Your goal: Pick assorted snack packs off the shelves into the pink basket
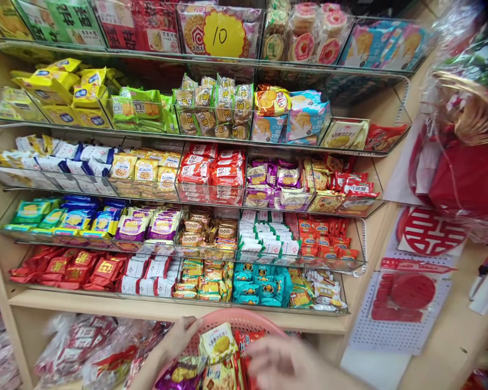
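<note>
A pink plastic basket (244,317) sits low in front of me, holding several small snack packets, a yellow one (218,342) on top and a purple one (181,372) beside it. My left hand (179,336) grips the basket's left rim with curled fingers. My right hand (287,362) hovers over the basket's right side, smeared by motion, so its fingers do not show clearly. Directly ahead stand tiered shelves (179,302) full of packaged biscuits and sweets.
Clear acrylic bins (276,254) divide the shelf rows. A yellow price tag marked 10 (223,34) hangs at the top. Wrapped red gift baskets (463,162) and red paper decorations (431,232) stand right. Bagged goods (85,346) lie on the lowest shelf.
</note>
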Available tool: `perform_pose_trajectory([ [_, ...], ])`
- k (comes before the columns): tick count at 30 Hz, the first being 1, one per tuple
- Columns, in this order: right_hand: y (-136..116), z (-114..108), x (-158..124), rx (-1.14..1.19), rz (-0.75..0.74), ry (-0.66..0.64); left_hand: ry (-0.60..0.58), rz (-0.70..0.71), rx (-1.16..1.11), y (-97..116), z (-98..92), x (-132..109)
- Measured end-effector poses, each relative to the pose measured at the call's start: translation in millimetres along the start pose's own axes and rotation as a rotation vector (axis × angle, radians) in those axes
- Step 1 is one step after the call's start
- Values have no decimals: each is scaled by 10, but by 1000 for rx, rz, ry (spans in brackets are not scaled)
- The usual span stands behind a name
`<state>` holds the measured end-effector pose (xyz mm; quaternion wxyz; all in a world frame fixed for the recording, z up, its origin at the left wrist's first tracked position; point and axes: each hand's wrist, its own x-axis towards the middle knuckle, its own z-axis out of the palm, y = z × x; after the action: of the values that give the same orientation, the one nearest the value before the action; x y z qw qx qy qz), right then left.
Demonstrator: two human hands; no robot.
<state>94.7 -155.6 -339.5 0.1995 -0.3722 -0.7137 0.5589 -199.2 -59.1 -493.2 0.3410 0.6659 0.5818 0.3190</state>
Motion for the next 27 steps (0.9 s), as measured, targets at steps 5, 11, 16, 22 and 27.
perform_pose_trajectory([
  [5,-637,-860,632,-615,-361,536,6,-12,-4,-14,18,13],
  [11,-813,-1479,1448,-1331,-247,680,7,-14,-23,-5,10,-9],
  [16,-906,-1634,1908,-1388,-119,619,15,-11,-16,36,-4,-11],
  [22,-970,-1666,2208,-1343,33,609,7,-35,9,40,-8,-14],
  [27,-959,-1634,2224,-1336,43,651,9,-36,20,31,-15,-6],
])
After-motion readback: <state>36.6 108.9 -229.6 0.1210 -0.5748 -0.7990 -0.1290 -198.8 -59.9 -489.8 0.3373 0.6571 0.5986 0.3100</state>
